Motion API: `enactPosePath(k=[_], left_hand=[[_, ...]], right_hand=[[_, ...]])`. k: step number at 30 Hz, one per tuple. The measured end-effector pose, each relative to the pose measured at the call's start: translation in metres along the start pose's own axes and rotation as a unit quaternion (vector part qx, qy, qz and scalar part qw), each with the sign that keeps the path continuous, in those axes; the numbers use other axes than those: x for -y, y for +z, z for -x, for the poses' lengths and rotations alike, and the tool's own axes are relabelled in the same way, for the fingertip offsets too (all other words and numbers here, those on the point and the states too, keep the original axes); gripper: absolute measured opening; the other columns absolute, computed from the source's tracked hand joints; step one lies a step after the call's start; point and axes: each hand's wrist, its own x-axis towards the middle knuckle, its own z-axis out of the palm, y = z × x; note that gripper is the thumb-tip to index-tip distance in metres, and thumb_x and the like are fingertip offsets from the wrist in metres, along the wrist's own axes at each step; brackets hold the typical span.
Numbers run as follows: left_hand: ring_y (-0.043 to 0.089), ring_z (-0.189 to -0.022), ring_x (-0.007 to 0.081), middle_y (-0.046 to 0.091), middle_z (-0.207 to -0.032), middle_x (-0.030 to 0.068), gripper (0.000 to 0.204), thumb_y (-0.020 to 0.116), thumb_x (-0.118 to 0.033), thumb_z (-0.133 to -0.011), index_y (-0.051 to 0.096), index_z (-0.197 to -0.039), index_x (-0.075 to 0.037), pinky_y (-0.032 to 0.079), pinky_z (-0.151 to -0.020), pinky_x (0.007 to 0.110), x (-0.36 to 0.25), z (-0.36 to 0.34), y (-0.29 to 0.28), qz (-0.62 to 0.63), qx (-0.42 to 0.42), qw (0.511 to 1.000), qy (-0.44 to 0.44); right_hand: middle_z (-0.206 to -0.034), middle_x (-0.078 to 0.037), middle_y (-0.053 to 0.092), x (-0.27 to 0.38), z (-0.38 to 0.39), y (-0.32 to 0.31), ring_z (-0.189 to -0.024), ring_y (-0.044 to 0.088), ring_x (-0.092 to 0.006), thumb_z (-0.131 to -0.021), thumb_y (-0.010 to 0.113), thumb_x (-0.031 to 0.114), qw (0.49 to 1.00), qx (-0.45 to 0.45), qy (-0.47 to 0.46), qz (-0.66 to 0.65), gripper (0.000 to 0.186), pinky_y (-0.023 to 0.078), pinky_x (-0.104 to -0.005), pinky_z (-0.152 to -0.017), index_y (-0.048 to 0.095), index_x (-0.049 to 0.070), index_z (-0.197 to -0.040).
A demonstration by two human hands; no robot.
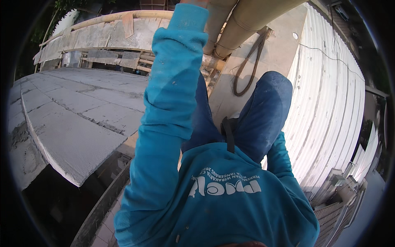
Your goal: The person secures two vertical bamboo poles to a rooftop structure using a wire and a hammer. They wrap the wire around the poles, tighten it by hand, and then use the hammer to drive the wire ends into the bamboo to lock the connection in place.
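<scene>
My left arm, in a teal sleeve, reaches up across the view to the top edge. Only a sliver of my left hand shows there, beside thick bamboo poles; its fingers are out of the picture, so a grip on the bamboo cannot be made out. The right sleeve passes down behind my bent right knee, and that hand is hidden. A dark looped strap or rope hangs by the poles, over a pale panel.
On the left lies a surface of grey blocks, with a dark gap beneath its near edge. Bamboo rails run behind it. White corrugated roofing slopes along the right, with a thin cable across it.
</scene>
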Motion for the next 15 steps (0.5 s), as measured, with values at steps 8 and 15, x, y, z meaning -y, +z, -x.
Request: enactPosePath(k=[8, 15], left_hand=[[0.061, -0.087, 0.0163, 0.065, -0.097, 0.0100, 0.046, 0.066, -0.037, -0.090, 0.059, -0.108, 0.005, 0.048, -0.073, 0.030, 0.021, -0.001, 0.001, 0.004, 0.005, 1.000, -0.008], [0.062, -0.089, 0.0173, 0.066, -0.099, 0.0110, 0.050, 0.066, -0.039, -0.090, 0.060, -0.110, 0.006, 0.050, -0.075, 0.031, 0.026, -0.001, 0.003, 0.007, 0.018, 1.000, -0.023]], right_hand=[[-0.099, -0.021, 0.066, 0.002, -0.002, 0.014, -0.093, 0.066, -0.0321, -0.085, 0.064, 0.015, 0.999, -0.032, 0.017, 0.001, 0.048, 0.052, -0.0427, -0.082, 0.054, 0.001, -0.130], [-0.101, -0.022, 0.066, -0.009, 0.007, 0.043, -0.095, 0.065, -0.0338, -0.084, 0.064, 0.016, 0.998, -0.047, 0.046, 0.012, 0.050, 0.051, -0.0439, -0.083, 0.053, 0.002, -0.131]])
